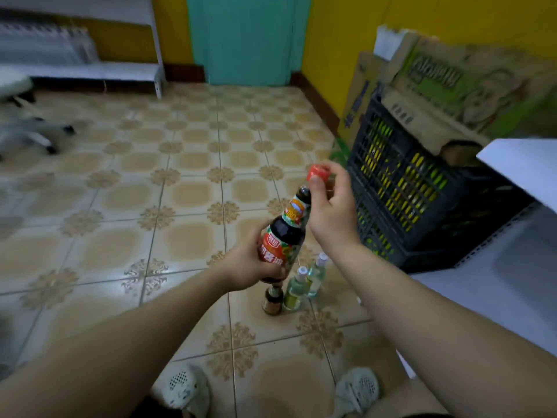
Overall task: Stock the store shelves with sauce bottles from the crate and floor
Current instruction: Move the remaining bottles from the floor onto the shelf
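Observation:
My left hand (250,265) grips a dark sauce bottle (286,230) with a red label around its body, tilted to the right above the floor. Just above the bottle's neck, my right hand (330,203) pinches the red cap (317,172), which looks lifted off the top. On the tiles below stand a small brown bottle (272,301) and two clear greenish bottles (295,289) (316,277). A dark plastic crate (401,188) holding yellow-green bottles stands to the right.
White shelf boards (524,170) jut in at the right, a lower one (482,282) beneath. Cardboard boxes (452,82) sit on the crate. A white shelf unit (90,70) and a wheeled stool (27,128) are at the far left. My shoes (184,387) are below.

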Demonstrator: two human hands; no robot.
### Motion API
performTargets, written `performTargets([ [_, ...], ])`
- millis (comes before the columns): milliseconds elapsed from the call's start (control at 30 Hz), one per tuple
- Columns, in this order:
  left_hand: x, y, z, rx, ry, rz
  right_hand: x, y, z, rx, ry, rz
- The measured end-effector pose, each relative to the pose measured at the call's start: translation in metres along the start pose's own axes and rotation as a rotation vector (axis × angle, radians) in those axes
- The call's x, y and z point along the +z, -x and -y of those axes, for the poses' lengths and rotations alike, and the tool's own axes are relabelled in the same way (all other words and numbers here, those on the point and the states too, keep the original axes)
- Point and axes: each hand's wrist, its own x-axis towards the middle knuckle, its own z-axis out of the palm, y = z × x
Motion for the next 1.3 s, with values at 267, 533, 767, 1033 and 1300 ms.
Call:
performTargets([
  [267,-0.007,0.071,-0.115,0.213,0.281,-0.112,-0.043,-0.001,0.117,-0.063,-0.142,0.283],
  [533,0.007,0.118,-0.185,0.488,0.236,-0.061,-0.089,0.005,0.187,-0.124,-0.529,0.163],
  [767,0.012,0.132,-0.229,0.58,0.324,-0.034,-0.126,0.013,0.226,-0.22,-0.293,0.142],
  [1033,0.052,0.143,-0.265,0.657,0.358,0.009,-0.178,0.045,0.245,-0.245,-0.044,0.062],
  [1300,0.093,0.134,-0.288,0.682,0.329,0.146,-0.232,0.064,0.249,-0.215,0.026,-0.084],
])
